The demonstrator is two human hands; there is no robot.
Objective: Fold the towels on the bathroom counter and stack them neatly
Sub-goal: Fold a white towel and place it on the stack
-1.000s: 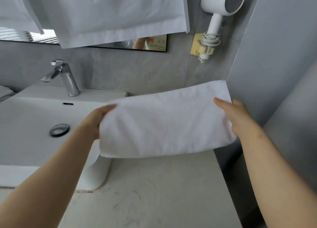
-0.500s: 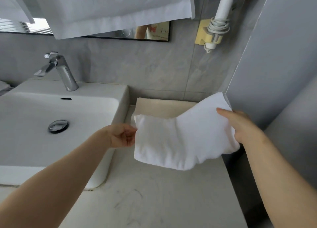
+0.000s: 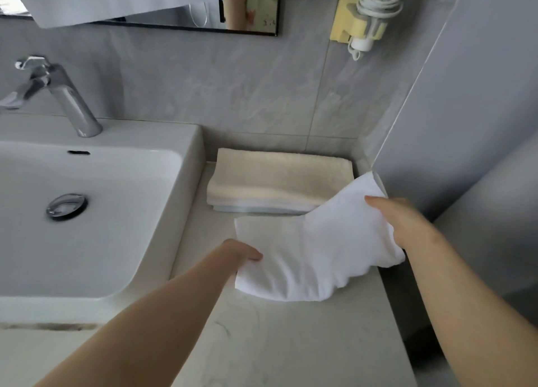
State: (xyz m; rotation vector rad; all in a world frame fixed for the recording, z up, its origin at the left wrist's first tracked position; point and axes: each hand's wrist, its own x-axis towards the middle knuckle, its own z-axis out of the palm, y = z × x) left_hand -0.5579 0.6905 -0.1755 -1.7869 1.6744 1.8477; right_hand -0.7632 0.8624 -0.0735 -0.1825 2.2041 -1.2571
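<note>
A white towel (image 3: 317,250) hangs folded between my two hands, its left part low over the marble counter (image 3: 291,346) and its right end raised. My left hand (image 3: 238,254) grips the towel's left edge, fingers tucked under the cloth. My right hand (image 3: 398,220) holds the right end from above, its thumb on top of the fabric. Behind the white towel, a folded beige towel (image 3: 276,177) lies against the back wall on top of a pale blue one (image 3: 256,209), of which only the front edge shows.
A white basin (image 3: 87,212) with a chrome tap (image 3: 58,95) and drain plug (image 3: 67,206) fills the left. A hair dryer's handle and coiled cord (image 3: 375,8) hang in a yellow holder on the wall. A grey side wall (image 3: 480,110) bounds the counter's right edge.
Both hands have brought the white towel down and toward the counter, the left end dropping lowest. The folded beige towel behind it has come into view.
</note>
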